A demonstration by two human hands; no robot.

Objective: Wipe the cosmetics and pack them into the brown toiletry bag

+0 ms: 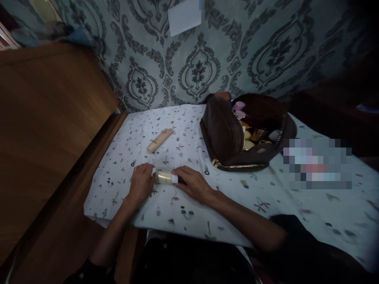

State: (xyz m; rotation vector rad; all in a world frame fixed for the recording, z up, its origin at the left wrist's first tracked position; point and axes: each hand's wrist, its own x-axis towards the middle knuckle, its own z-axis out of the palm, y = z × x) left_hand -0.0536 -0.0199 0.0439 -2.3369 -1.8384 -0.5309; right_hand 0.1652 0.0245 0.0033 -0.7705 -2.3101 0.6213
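Note:
A small cylindrical bottle (pixel 164 177) with a pale gold, shiny body and white bands lies sideways just above the patterned cloth. My left hand (pixel 141 181) is closed around its left end. At the other end, my right hand (pixel 192 184) closes over the white band and a dark part that shows under the fingers. Both palms face down, and the fingers hide the bottle's ends. Beyond my hands, a flat peach-coloured tube (pixel 160 141) rests at a slant on the cloth.
An unzipped brown bag (pixel 225 134) holding several cosmetic containers stands to the right. White printed cloth (pixel 183 213) covers the table. A wooden cabinet (pixel 53 102) rises on the left, and patterned wallpaper (pixel 198 67) is behind. Something pixelated (pixel 316 163) lies far right.

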